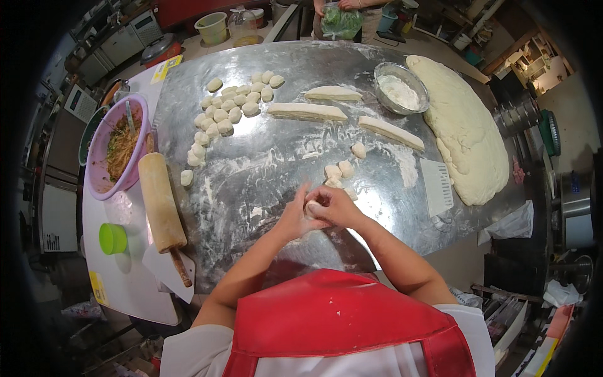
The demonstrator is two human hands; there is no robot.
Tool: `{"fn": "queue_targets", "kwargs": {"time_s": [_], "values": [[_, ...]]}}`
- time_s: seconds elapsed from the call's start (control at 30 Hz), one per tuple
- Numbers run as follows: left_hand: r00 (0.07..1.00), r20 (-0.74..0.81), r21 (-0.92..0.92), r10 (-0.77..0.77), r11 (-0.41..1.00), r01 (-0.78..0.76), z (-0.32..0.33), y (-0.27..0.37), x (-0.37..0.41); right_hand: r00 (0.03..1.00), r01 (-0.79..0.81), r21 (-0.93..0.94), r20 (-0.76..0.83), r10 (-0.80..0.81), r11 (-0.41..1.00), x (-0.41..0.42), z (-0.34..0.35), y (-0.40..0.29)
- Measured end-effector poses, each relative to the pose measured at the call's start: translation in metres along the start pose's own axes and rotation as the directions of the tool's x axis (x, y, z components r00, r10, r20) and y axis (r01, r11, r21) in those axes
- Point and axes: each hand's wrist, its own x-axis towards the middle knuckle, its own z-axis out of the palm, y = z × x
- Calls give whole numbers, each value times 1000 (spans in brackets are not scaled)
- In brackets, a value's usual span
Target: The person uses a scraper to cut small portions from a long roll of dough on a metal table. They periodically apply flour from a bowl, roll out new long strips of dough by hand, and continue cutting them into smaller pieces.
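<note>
My left hand (294,216) and my right hand (340,207) meet over the front of the floured metal tabletop (282,160). Pinched between them is a small dough piece (312,207), partly hidden by my fingers. Just beyond my right hand lie several cut dough pieces (346,168), and one more dough piece (359,150) sits apart from them. Farther back are three dough strips: one long strip (307,112), a shorter strip (332,93) behind it and another strip (391,132) to the right. Many rounded dough pieces (228,104) cluster at the back left.
At the right lie a large dough slab (466,136), a flour bowl (401,92) and a white dough scraper (436,186). A wooden rolling pin (162,202), a pink basin of filling (96,162) and a green cup (113,239) stand left. Another person's hands (349,4) hold bagged greens (341,22).
</note>
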Motion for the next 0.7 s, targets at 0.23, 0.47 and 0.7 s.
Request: {"fn": "queue_targets", "kwargs": {"time_s": [0.23,0.47,0.7], "values": [[957,220,168,-190,973,155,-10,-6,-9,994,-22,117,-106,34,993,4,-8,7],[900,305,-249,-313,885,392,-18,24,-5,937,234,-366,-163,-310,901,-1,8,13],[937,262,-259,-233,918,301,-18,26,-12,846,332,-630,-129,-517,702,-1,15,8]]}}
